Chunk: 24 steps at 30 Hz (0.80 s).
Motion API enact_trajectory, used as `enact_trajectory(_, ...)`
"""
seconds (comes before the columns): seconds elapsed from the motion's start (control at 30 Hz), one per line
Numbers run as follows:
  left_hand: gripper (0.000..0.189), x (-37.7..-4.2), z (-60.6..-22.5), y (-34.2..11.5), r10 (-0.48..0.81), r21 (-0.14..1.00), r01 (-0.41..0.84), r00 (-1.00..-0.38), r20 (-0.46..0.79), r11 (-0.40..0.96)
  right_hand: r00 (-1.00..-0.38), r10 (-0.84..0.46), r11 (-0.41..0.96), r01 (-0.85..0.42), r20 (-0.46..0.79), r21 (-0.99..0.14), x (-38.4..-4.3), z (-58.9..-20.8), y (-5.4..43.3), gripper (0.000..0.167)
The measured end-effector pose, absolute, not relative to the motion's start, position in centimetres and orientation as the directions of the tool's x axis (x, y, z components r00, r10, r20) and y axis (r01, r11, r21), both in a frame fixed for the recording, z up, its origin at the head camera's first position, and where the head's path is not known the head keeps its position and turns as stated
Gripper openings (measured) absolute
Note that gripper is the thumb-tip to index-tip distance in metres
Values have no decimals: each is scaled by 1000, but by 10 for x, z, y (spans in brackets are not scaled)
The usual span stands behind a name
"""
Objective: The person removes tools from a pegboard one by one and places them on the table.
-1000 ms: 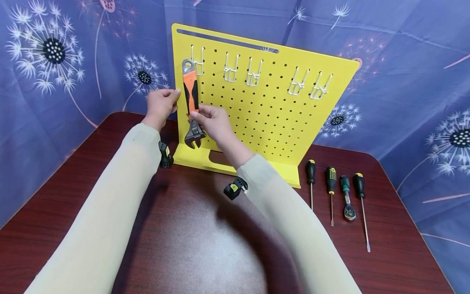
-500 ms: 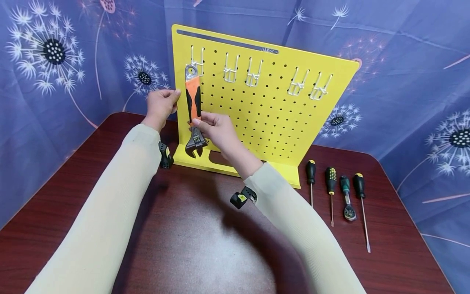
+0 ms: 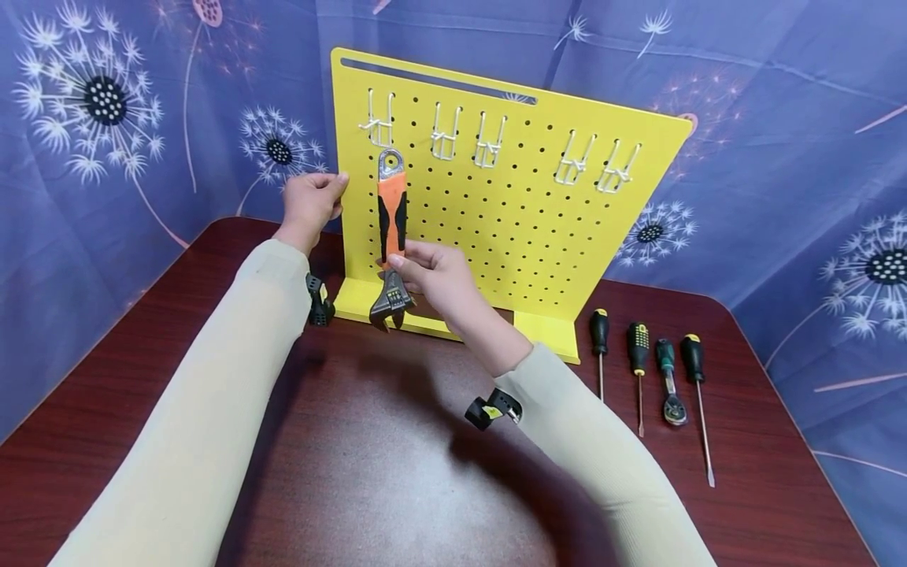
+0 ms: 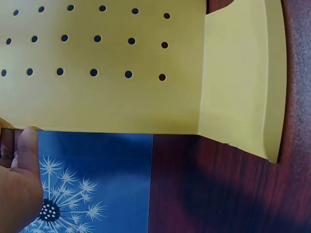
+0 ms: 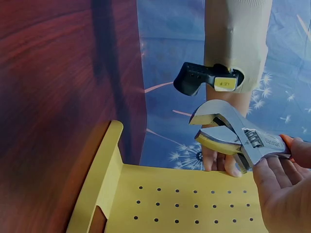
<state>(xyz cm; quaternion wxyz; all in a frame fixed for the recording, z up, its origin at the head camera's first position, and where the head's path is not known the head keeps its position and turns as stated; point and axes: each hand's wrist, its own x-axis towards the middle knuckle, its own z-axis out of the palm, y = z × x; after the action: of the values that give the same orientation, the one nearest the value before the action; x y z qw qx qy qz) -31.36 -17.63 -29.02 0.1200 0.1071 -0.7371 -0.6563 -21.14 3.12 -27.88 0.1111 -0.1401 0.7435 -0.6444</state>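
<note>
My right hand [image 3: 445, 277] holds an adjustable wrench [image 3: 393, 213] where its orange-black handle meets the head. The wrench stands nearly upright, ring end up and open jaws down, in front of a yellow pegboard [image 3: 432, 303]. Its ring end is just below the leftmost white wire hook [image 3: 380, 130]. In the right wrist view the metal wrench head [image 5: 243, 128] projects from my fingers. My left hand [image 3: 310, 203] pinches the board's left edge; the left wrist view has the thumb [image 4: 30, 150] right at that edge.
More white hooks [image 3: 490, 150] hang along the board's upper part. Right of the board, on the dark red table [image 3: 397, 472], lie several tools: screwdrivers [image 3: 694, 358] and a green-handled ratchet [image 3: 670, 386]. A blue dandelion curtain [image 3: 212, 94] stands behind.
My right hand has drawn the wrench down and to the right, away from the leftmost hook, which now shows fully. My left hand has stayed at the board's edge.
</note>
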Motion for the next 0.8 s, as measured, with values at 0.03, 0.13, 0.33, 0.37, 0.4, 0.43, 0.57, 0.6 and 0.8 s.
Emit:
enact_trajectory(0.03, 25, -314, -290, -176, -314, 993, -3, -949, 35, 118, -938, -346, 130, -54, 6, -990, -210, -280, 33, 29)
enact_trajectory(0.13, 27, -315, -290, -176, -313, 993, -7, -949, 30, 118, -943, -332, 128, -14, -30, -992, -206, -281, 38, 27)
enact_trajectory(0.33, 27, -315, -290, -176, -303, 992, -16, -953, 24, 129, -936, -349, 118, 10, -51, -993, -197, -285, 50, 27)
enact_trajectory(0.37, 26, -315, -290, -176, -302, 991, -15, -953, 25, 131, -934, -354, 116, -1, -40, -993, -195, -286, 53, 28)
enact_trajectory(0.4, 26, -315, -290, -176, -304, 992, -14, -952, 25, 127, -935, -354, 116, -10, -31, -993, -194, -287, 56, 27)
enact_trajectory(0.43, 25, -315, -289, -176, -302, 992, -12, -953, 26, 125, -933, -359, 113, -24, -18, -993, -192, -288, 59, 27)
enact_trajectory(0.57, 27, -314, -289, -176, -307, 993, -14, -951, 23, 118, -928, -372, 110, -63, 17, -992, -185, -295, 74, 26)
enact_trajectory(0.6, 28, -314, -289, -176, -306, 993, -14, -952, 24, 121, -928, -372, 114, -69, 22, -991, -184, -296, 77, 26)
enact_trajectory(0.8, 33, -314, -289, -176, -308, 992, -24, -951, 15, 122, -937, -350, 142, -74, 20, -987, -178, -307, 99, 26)
